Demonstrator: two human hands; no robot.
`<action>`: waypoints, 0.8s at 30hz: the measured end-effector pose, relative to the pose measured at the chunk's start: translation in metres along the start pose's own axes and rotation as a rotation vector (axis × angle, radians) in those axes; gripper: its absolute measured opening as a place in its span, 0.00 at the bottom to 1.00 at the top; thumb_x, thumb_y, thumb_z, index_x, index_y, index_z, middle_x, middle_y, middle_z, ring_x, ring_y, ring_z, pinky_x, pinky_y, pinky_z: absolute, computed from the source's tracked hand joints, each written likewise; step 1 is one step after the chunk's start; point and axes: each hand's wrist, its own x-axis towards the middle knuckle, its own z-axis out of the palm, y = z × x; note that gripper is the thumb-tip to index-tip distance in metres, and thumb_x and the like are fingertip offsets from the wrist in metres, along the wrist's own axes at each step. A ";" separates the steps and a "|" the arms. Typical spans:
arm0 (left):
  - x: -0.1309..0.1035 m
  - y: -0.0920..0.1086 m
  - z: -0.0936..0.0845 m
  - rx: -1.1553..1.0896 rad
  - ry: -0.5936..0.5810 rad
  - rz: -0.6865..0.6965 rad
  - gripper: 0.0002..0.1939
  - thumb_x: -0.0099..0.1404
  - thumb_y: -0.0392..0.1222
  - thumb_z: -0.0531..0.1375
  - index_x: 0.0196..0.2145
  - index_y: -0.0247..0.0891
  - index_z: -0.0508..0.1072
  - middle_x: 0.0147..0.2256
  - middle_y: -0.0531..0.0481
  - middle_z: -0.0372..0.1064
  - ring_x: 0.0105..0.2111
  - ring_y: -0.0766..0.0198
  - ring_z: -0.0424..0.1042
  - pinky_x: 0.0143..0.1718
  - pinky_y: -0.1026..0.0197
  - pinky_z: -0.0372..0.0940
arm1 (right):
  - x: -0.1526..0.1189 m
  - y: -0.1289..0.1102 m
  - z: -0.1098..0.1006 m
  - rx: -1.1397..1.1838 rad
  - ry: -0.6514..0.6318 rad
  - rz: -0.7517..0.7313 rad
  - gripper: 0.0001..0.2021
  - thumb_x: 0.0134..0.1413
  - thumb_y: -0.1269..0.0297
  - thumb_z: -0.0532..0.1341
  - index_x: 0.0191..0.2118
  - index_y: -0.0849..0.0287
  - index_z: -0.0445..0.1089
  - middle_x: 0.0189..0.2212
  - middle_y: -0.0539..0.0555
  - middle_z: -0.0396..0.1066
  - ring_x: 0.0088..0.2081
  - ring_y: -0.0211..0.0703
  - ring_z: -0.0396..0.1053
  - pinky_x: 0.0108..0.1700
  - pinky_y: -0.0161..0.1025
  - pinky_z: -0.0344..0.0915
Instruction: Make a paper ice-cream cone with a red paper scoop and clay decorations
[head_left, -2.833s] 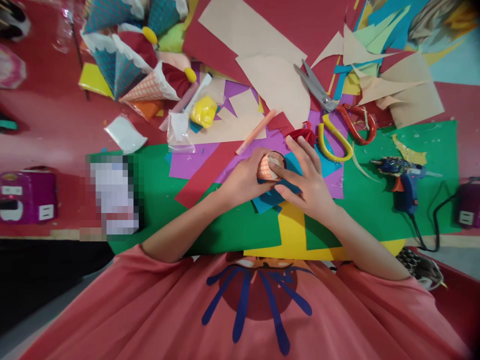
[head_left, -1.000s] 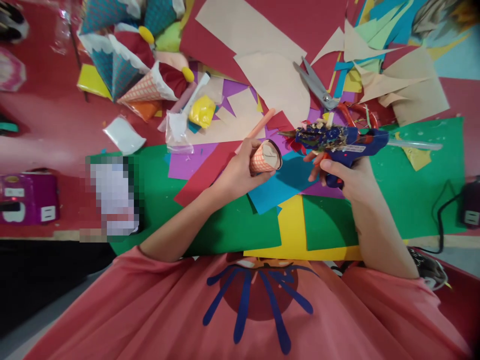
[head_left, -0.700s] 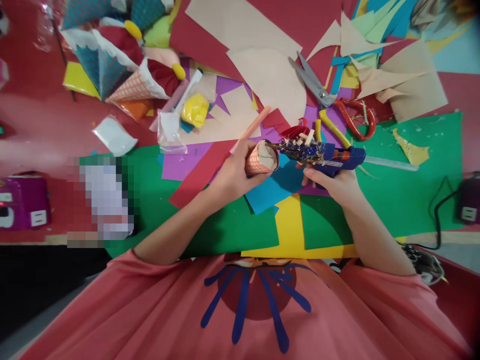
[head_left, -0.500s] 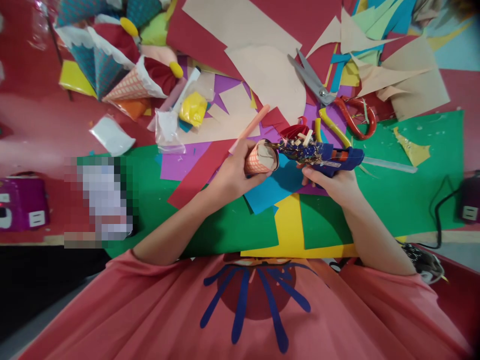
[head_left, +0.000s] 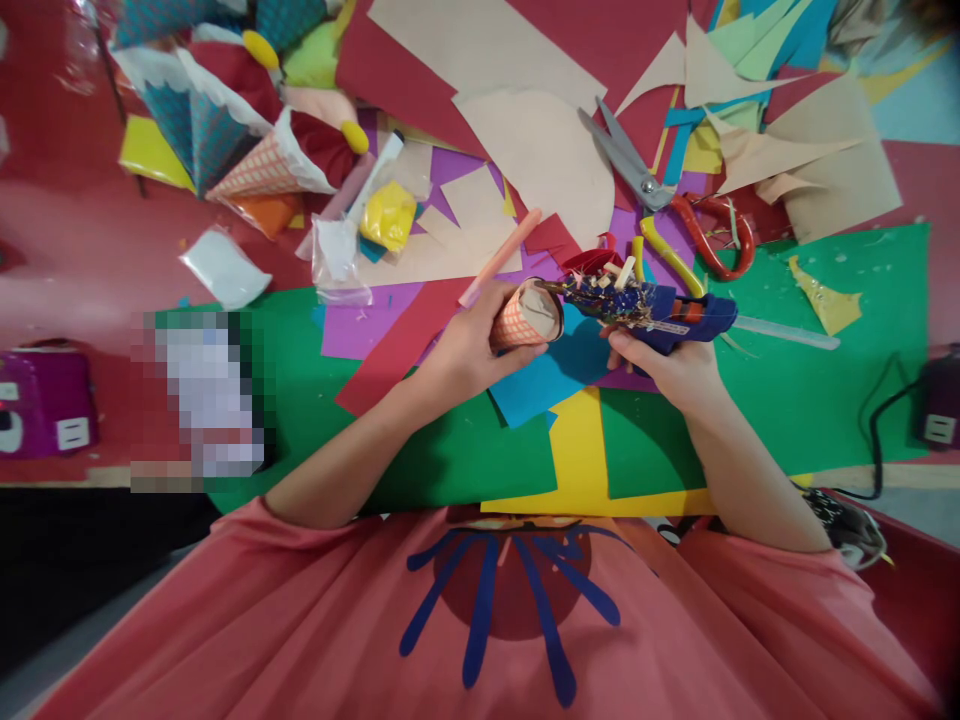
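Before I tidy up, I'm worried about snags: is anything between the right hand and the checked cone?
Only the glue gun that the right hand holds, its nozzle at the rim of the checked cone. The scissors lie off that path, beyond the gun.

Scissors point(head_left: 634, 165): smooth metal blades, glossy plastic handles. Glue gun point(head_left: 652, 306): plastic body, rough crusted front. Green sheet point(head_left: 885, 300) looked matt.

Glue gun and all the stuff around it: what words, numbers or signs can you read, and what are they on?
No words or numbers can be read.
Glue gun: pale label, print too small.
Blurred-out oblong: nothing readable.
Left purple box: white patches, no clear letters.
Pink shirt: blue shapes, no letters.
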 end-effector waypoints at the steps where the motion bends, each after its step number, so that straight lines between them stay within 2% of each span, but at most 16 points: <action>1: 0.000 0.000 0.000 -0.010 0.002 0.009 0.26 0.62 0.48 0.64 0.54 0.36 0.64 0.47 0.44 0.73 0.47 0.57 0.75 0.47 0.59 0.70 | 0.000 0.000 0.000 -0.004 0.006 -0.004 0.10 0.49 0.53 0.67 0.27 0.53 0.73 0.21 0.50 0.75 0.26 0.45 0.75 0.35 0.44 0.75; 5: 0.001 -0.002 0.000 -0.041 0.036 0.046 0.27 0.62 0.52 0.64 0.53 0.36 0.66 0.48 0.42 0.73 0.50 0.54 0.73 0.52 0.55 0.69 | 0.000 0.001 0.000 0.006 0.009 0.003 0.11 0.49 0.54 0.67 0.25 0.53 0.72 0.20 0.50 0.74 0.26 0.45 0.74 0.35 0.44 0.74; 12: 0.002 -0.007 0.001 -0.102 0.103 0.098 0.26 0.60 0.55 0.66 0.51 0.40 0.69 0.45 0.44 0.72 0.48 0.55 0.73 0.49 0.54 0.69 | 0.000 0.001 -0.001 0.045 0.016 0.017 0.10 0.48 0.54 0.68 0.25 0.53 0.72 0.20 0.50 0.74 0.24 0.43 0.73 0.32 0.43 0.74; 16: 0.000 -0.010 0.005 -0.236 0.093 0.015 0.30 0.57 0.56 0.67 0.53 0.42 0.65 0.49 0.45 0.70 0.47 0.57 0.74 0.47 0.55 0.69 | 0.000 0.002 -0.001 0.050 0.019 0.018 0.10 0.48 0.54 0.68 0.26 0.53 0.72 0.21 0.50 0.75 0.24 0.43 0.73 0.33 0.43 0.74; 20: -0.002 -0.010 0.007 -0.332 0.093 -0.072 0.30 0.54 0.55 0.69 0.49 0.43 0.64 0.45 0.49 0.68 0.41 0.61 0.74 0.39 0.58 0.69 | 0.000 0.002 -0.001 0.047 0.026 0.013 0.09 0.48 0.56 0.68 0.26 0.53 0.72 0.22 0.50 0.75 0.26 0.44 0.74 0.33 0.43 0.74; 24: -0.001 -0.007 0.007 -0.374 0.077 -0.097 0.28 0.54 0.54 0.70 0.46 0.42 0.62 0.42 0.50 0.67 0.35 0.66 0.73 0.34 0.62 0.68 | 0.000 0.003 -0.002 0.038 0.021 0.018 0.10 0.48 0.57 0.68 0.23 0.53 0.71 0.20 0.50 0.74 0.25 0.43 0.73 0.32 0.42 0.73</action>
